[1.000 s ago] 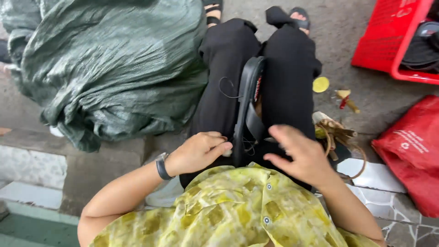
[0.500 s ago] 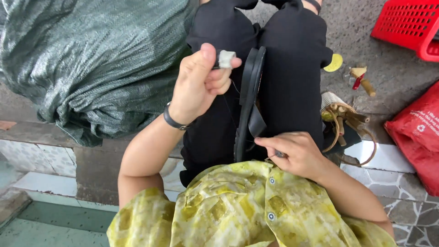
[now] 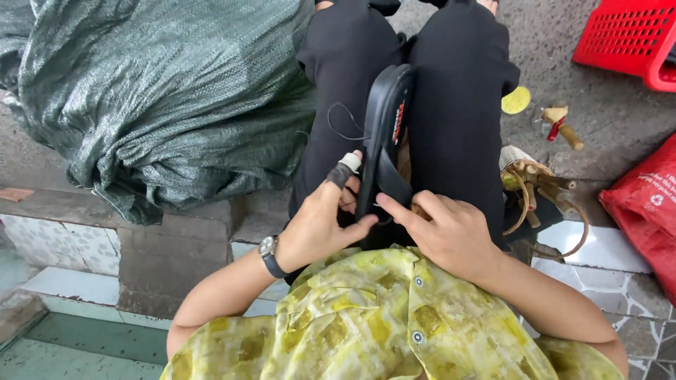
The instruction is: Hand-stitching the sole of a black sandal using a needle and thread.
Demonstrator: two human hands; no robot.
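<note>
A black sandal (image 3: 386, 134) stands on edge between my knees, clamped by my black trousers (image 3: 461, 105). My left hand (image 3: 320, 225), with a wristwatch and a taped, dark-wrapped forefinger, grips the sandal's near end from the left. My right hand (image 3: 447, 232) rests against the sandal's strap from the right, forefinger pointing at it. A thin dark thread (image 3: 338, 123) loops off the sandal over my left thigh.
A large green woven sack (image 3: 162, 91) fills the left. A red plastic basket (image 3: 627, 39) stands at top right, a red bag (image 3: 648, 211) at the right edge. Brown sandals (image 3: 539, 186) lie by my right thigh; a yellow disc (image 3: 516, 100) and scraps lie on the concrete.
My left hand, raised with a small pale piece pinched in its fingers half a second ago, has come down onto the sandal. My right hand shifted onto the strap.
</note>
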